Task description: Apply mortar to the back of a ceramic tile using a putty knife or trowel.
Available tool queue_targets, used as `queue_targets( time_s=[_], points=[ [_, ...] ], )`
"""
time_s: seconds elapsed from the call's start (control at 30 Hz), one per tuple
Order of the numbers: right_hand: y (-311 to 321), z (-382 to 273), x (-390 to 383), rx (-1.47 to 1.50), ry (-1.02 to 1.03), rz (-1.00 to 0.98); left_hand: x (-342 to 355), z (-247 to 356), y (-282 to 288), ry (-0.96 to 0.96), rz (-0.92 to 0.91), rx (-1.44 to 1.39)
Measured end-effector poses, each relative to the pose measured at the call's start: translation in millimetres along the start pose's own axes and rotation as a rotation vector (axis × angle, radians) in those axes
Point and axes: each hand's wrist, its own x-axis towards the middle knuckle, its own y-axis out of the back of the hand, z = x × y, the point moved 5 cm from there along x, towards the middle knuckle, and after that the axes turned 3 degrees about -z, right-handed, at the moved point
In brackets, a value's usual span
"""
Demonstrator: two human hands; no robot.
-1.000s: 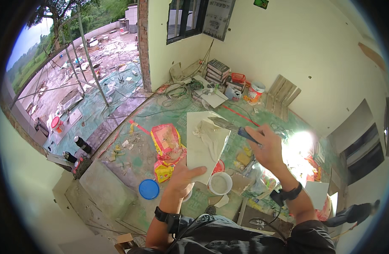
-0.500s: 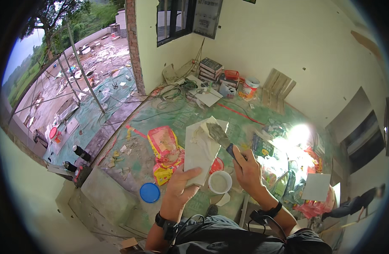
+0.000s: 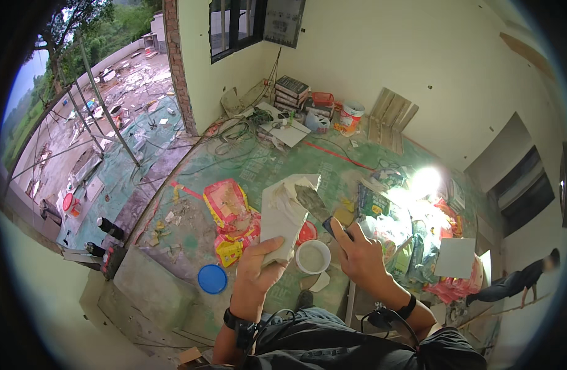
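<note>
My left hand grips the lower end of a whitish flat board with a broken-looking edge, thumb on top. Pale paste is smeared over the board's upper part. In my right hand is a putty knife, held by its dark handle. Its grey, paste-coated blade lies at the board's upper right edge. Below the knife, on the floor, stands a white bucket with greyish contents. A red round thing shows partly behind the board.
Left of the board lie an open pink-and-yellow bag and a blue lid. Cables and stacked packs are by the far wall. A bright lamp shines over bags at right. Another person is at far right.
The view has shifted, so the room appears further left. The putty knife's blade has moved from the paste area toward the board's right edge; both hands keep their holds.
</note>
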Motion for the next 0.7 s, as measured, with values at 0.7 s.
queue_targets(
  time_s=[0.7],
  points=[
    [5.6,7.0,-16.2,0.334,-0.004,0.032,7.7,38.6,1.4,-0.195,-0.025,0.025]
  ],
)
